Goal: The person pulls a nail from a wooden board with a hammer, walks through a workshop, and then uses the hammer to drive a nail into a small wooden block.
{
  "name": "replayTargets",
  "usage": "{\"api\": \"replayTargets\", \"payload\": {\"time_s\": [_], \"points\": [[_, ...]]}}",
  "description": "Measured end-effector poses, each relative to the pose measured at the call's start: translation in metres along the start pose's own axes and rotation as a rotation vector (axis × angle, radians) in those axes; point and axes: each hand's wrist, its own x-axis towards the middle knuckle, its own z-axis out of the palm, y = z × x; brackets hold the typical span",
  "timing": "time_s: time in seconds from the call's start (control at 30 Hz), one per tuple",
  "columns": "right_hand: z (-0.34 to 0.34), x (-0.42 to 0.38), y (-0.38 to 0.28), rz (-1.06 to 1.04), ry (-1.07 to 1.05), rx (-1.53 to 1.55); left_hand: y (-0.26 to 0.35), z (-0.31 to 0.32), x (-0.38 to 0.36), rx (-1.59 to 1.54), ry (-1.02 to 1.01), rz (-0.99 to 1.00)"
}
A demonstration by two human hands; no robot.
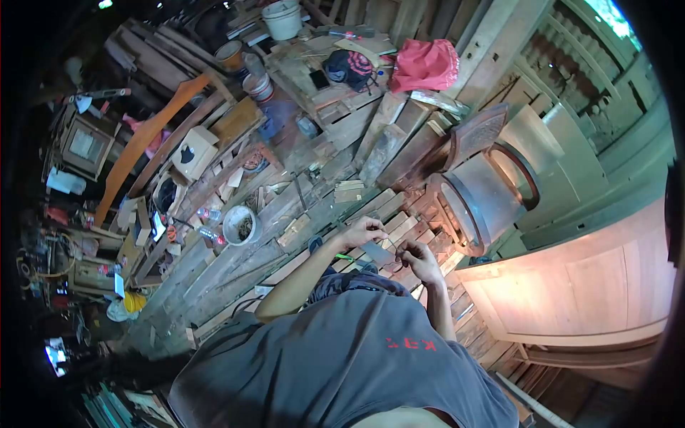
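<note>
Pinkish-red cloth [426, 65]; just left of it, a dark bundle [349, 68] with pink markings; farther left of it, a white bucket [282, 21]; well below it, a dark grey shirt [335, 357] with red lettering [412, 344].

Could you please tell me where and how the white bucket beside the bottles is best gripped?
I would take the white bucket by its rim, coming from above, on the side away from the bottles. It seems upright, its round mouth is open, and the rim stands above its contents.
</note>
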Motion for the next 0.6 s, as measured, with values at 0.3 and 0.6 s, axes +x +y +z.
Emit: {"api": "replayTargets", "payload": {"time_s": [0.3, 0.6], "points": [[0.01, 0.001, -0.008, 0.018, -0.063, -0.055, -0.003, -0.002, -0.021, -0.081, -0.003, -0.025], [0.002, 0.012, 0.009, -0.002, -0.076, -0.168, 0.005, -0.008, -0.037, -0.186, -0.072, -0.028]]}}
